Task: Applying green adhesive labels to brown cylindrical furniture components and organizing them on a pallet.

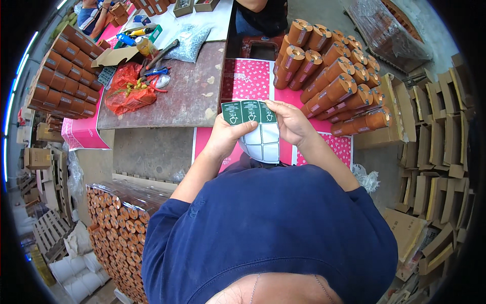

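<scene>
A sheet of stickers (261,139) hangs between my two hands, its top row dark green with white print and its lower part white with grey outlines. My left hand (229,133) pinches its left edge, the thumb lying across the front. At the upper right corner, the fingers of my right hand (288,121) are closed on the same sheet. Just right of my right hand, brown wooden cylinders (340,88) with labels lie stacked in a slanting heap on pink patterned paper (248,76).
A worn table (172,101) at the left bears a red plastic bag (129,91), tools and a clear bag of small parts (190,43). More cylinders form a stack (66,76) at far left and a wrapped bundle (119,223) below. Cardboard trays (435,147) fill the right. Other people sit beyond.
</scene>
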A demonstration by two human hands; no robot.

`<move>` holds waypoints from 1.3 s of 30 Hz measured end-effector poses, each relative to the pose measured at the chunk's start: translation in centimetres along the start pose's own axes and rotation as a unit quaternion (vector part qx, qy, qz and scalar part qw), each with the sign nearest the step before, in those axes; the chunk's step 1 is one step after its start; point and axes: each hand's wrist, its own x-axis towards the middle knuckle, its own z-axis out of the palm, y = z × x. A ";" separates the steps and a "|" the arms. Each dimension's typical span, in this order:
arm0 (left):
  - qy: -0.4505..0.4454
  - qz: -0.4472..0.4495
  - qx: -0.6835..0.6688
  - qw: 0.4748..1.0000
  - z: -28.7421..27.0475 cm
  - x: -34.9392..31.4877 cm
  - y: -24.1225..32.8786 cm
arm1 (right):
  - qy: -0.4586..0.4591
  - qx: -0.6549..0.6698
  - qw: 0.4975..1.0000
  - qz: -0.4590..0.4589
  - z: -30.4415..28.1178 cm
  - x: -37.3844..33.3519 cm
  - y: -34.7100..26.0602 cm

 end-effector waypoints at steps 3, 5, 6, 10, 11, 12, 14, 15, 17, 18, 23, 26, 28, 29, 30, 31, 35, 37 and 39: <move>0.018 -0.004 0.000 1.000 -0.1 0.0 -0.2 | 0.058 -0.146 0.978 -0.138 -0.3 0.2 1.2; 0.051 -0.004 0.018 0.999 -0.1 0.1 -0.2 | 0.125 -0.378 0.850 -0.344 -0.4 0.1 2.2; 0.058 0.000 0.018 0.998 -0.2 0.0 -0.2 | 0.125 -0.473 0.769 -0.412 -0.1 -0.2 2.0; 0.068 0.024 0.036 0.997 -0.1 -0.1 -0.1 | 0.073 -0.651 0.558 -0.510 0.9 -1.6 1.0; 0.064 0.034 0.047 0.996 0.0 0.0 0.0 | 0.075 -0.651 0.560 -0.507 0.6 -1.3 1.4; 0.065 0.038 0.049 0.996 0.0 0.0 -0.1 | 0.078 -0.651 0.562 -0.504 0.5 -1.2 1.6; 0.069 0.045 0.052 0.995 0.0 0.0 -0.4 | 0.067 -0.658 0.563 -0.495 0.4 -1.3 1.6; 0.068 0.055 0.071 0.994 0.0 0.0 -0.3 | 0.061 -0.657 0.567 -0.493 0.4 -1.3 1.6; 0.067 0.075 0.107 0.989 0.1 -0.1 -0.3 | 0.048 -0.656 0.571 -0.491 0.4 -1.4 1.6; 0.063 0.082 0.123 0.987 0.1 -0.1 -0.3 | 0.043 -0.656 0.573 -0.490 0.5 -1.4 1.6; 0.056 0.108 0.227 0.966 0.2 -0.3 0.1 | 0.022 -0.663 0.577 -0.477 0.4 -1.2 1.7; 0.067 0.099 0.286 0.951 0.1 -0.4 0.0 | 0.012 -0.672 0.575 -0.466 0.2 -1.0 1.6; 0.063 0.107 0.256 0.959 0.1 -0.3 -0.1 | 0.016 -0.676 0.578 -0.456 0.1 -0.8 1.5; 0.059 0.111 0.240 0.963 0.0 -0.2 -0.1 | 0.024 -0.658 0.597 -0.457 0.0 -0.6 1.4; 0.071 0.096 0.202 0.972 0.0 -0.1 -0.2 | 0.033 -0.640 0.616 -0.458 -0.1 -0.4 1.4; 0.084 0.081 0.163 0.980 -0.2 0.0 -0.2 | 0.041 -0.621 0.635 -0.458 -0.2 -0.3 1.3; 0.109 0.010 0.019 0.994 -2.3 1.0 -1.4 | 0.081 -0.566 0.716 -0.400 -0.5 -0.3 0.5; 0.104 -0.029 -0.042 0.993 -3.7 1.6 -2.0 | 0.068 -0.469 0.815 -0.334 -1.3 0.0 0.5; 0.109 -0.058 -0.070 0.990 -5.3 2.4 -2.9 | 0.048 -0.356 0.893 -0.271 -1.5 0.2 0.5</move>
